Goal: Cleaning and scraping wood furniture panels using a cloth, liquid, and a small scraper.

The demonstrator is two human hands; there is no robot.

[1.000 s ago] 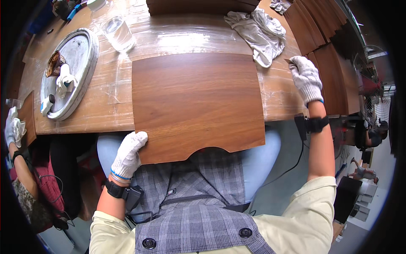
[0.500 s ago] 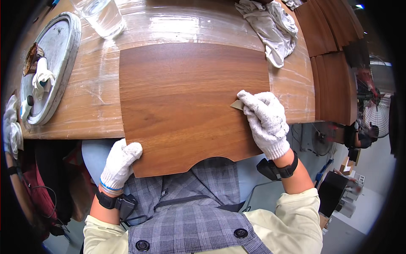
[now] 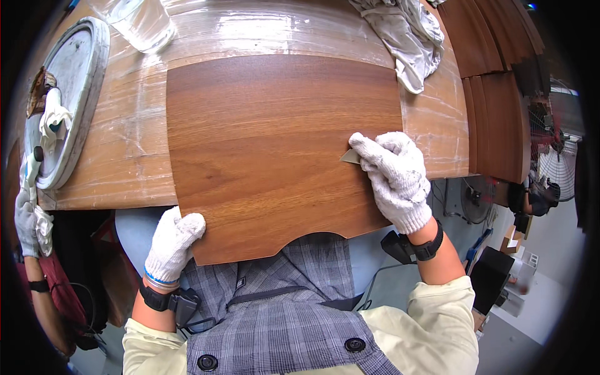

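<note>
Your right hand [image 3: 395,178], gloved, presses flat on the right part of the wood panel [image 3: 281,150], fingers closed on a small grey scrap [image 3: 350,157] – sandpaper or a pad, can't tell which. Your left hand [image 3: 174,242], also gloved, grips the panel's near left corner, fingers curled at its edge. Hands are well apart, one per side.

The panel is dark brown w/ a curved notch in its near edge; it lies on the workbench [image 3: 125,156] and overhangs the near edge toward your lap.

Far right on the bench: a crumpled grey cloth [image 3: 406,37], just beyond the panel's far right corner. Right of that – a stack of dark wood pieces [image 3: 500,119]. Far left: an oval grey tray [image 3: 65,106] w/ bits on it, and a clear plastic cup [image 3: 140,22]. At the left rim, another person's gloved hand [image 3: 28,212].
</note>
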